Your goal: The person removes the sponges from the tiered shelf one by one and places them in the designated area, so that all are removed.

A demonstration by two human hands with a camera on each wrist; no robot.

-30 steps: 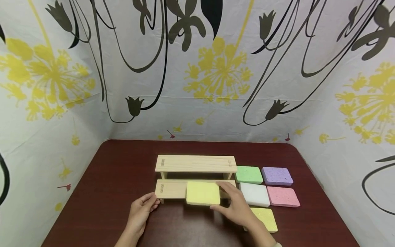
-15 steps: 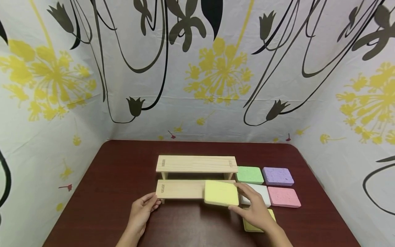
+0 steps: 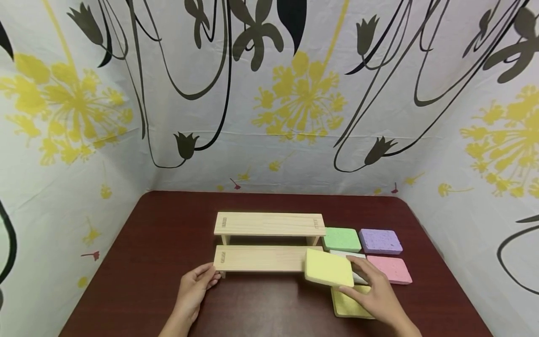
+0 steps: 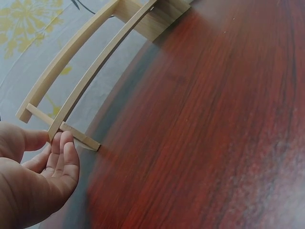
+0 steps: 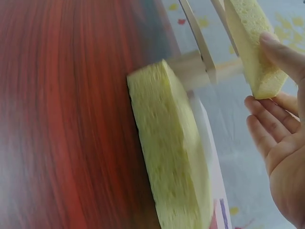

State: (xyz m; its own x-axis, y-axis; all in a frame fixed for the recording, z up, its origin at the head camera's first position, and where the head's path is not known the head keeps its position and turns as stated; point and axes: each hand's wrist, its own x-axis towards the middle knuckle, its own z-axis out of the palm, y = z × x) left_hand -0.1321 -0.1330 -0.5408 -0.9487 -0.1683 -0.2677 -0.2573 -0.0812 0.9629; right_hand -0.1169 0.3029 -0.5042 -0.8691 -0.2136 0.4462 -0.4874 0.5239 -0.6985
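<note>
A two-tier wooden shelf (image 3: 269,223) stands on the dark red table. My left hand (image 3: 191,290) pinches the front left corner of its lower board (image 3: 257,258); in the left wrist view, thumb and fingers meet at that board end (image 4: 56,125). My right hand (image 3: 376,292) grips a yellow sponge (image 3: 329,267) by its right edge, raised off the table beside the lower board's right end. Below it lies a second yellow sponge (image 3: 351,306), partly covered by the hand. The right wrist view shows the held sponge (image 5: 257,52) above the lying one (image 5: 162,143).
Right of the shelf lie a green sponge (image 3: 342,239), a purple sponge (image 3: 381,241), a pink sponge (image 3: 393,270) and a white sponge (image 3: 347,254), mostly hidden behind the held one. A flower-printed cloth (image 3: 236,107) hangs round the table (image 3: 168,224).
My right hand has carried the yellow sponge rightward, from in front of the lower board's middle to past its right end. The left hand has stayed at the shelf corner.
</note>
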